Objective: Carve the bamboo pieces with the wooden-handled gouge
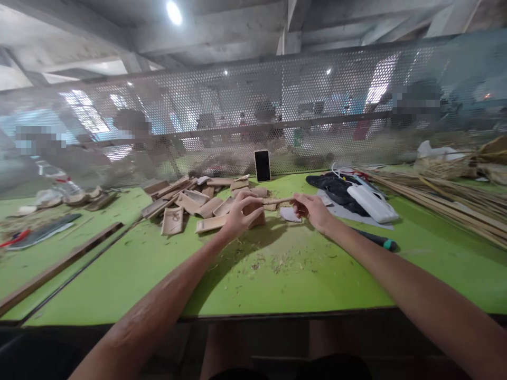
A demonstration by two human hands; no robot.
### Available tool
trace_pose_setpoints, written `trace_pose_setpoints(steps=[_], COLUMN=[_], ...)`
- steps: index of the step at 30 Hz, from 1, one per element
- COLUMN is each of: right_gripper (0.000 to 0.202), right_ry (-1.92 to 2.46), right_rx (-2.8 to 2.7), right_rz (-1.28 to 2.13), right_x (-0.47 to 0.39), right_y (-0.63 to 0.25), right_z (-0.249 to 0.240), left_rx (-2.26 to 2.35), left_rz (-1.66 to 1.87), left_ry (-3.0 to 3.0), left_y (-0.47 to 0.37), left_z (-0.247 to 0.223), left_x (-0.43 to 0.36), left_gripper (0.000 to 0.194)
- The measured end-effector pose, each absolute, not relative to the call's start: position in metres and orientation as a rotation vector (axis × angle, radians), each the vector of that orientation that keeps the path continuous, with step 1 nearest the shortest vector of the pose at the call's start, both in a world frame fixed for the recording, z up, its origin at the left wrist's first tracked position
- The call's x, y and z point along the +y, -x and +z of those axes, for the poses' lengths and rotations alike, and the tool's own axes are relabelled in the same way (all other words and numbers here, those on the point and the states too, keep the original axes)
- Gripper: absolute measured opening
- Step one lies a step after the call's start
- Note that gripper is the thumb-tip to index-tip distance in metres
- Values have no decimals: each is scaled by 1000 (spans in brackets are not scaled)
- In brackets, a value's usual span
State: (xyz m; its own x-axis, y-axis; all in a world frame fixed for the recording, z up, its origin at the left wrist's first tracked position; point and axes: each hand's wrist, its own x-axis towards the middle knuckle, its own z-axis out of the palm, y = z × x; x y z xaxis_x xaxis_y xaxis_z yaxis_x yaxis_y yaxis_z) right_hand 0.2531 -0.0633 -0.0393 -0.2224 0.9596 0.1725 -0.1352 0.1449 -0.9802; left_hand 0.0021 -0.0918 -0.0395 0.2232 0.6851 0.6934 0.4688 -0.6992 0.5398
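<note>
Near the middle of the green table, my left hand (242, 214) and my right hand (315, 211) face each other. Between them runs a thin bamboo strip (279, 201), roughly level. My right thumb and fingers pinch its right end. The curled fingers of my left hand close at its other end, partly hiding it. A brown bamboo piece (258, 217) shows just under my left fingers; whether they touch it I cannot tell. Beside my right fingertips lies a whitish scrap (291, 214). Left of my left hand is a pile of cut, hollowed bamboo pieces (198, 199).
A phone (262, 165) stands upright against a perforated metal screen (237, 126). To the right lie a dark-handled tool (376, 240), a white object (372, 203), black cloth (332, 187) and long bamboo strips (439, 195). A wooden bar (59, 266) crosses the left side. Shavings (277, 262) litter the front.
</note>
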Motion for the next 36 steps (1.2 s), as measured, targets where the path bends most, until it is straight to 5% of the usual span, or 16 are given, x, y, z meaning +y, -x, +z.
trace_pose_setpoints(steps=[36], right_gripper=[32], right_ry=[928], right_rx=[-1433], right_rz=[1409], right_x=[-62], right_y=[-251], right_z=[-47], left_rx=[1111], left_rz=[1503], left_ry=[-2248], left_y=[-1], left_z=[-55], left_x=[-77], left_gripper=[3])
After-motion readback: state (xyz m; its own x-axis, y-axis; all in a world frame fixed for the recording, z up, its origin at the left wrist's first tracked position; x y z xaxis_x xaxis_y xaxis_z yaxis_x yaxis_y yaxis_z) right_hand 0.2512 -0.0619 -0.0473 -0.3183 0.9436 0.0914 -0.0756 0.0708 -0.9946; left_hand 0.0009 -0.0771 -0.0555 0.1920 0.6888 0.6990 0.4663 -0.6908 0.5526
